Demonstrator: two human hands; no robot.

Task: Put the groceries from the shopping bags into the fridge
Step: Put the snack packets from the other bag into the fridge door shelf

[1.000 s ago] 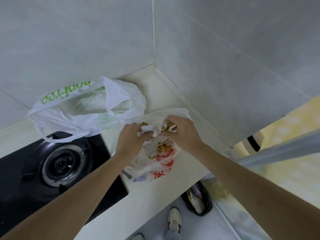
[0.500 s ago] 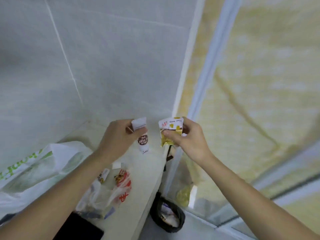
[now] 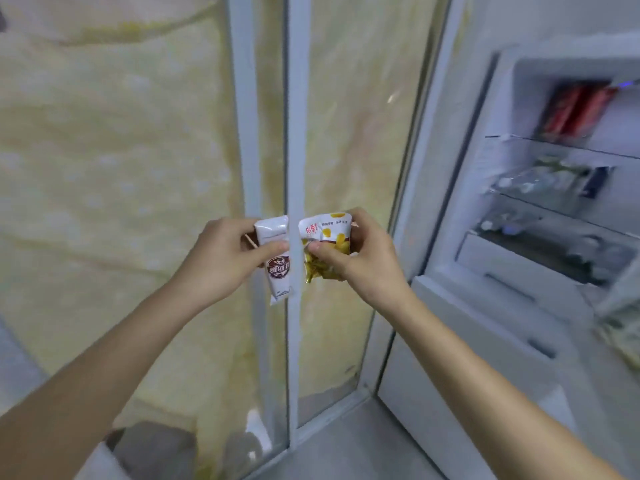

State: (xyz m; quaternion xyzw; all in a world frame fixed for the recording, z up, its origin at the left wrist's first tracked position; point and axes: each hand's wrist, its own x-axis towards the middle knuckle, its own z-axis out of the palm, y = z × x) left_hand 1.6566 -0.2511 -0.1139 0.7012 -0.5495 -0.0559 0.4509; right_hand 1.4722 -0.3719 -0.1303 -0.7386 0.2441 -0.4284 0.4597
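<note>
With the left hand (image 3: 221, 261) pinching a white sachet (image 3: 275, 258) and the right hand (image 3: 360, 258) clutching a yellow packet (image 3: 327, 244), both should swing right to the open fridge (image 3: 519, 258), onto a free shelf.

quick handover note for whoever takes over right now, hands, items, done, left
Left hand: grips a white packet with a brown label.
Right hand: pinches a white and yellow snack packet.
Both packets are held side by side in the air in front of the glass door.
Fridge: open, at the right, shelves partly stocked.
Done: two packets in hand.
Left: put both packets in the fridge.
</note>
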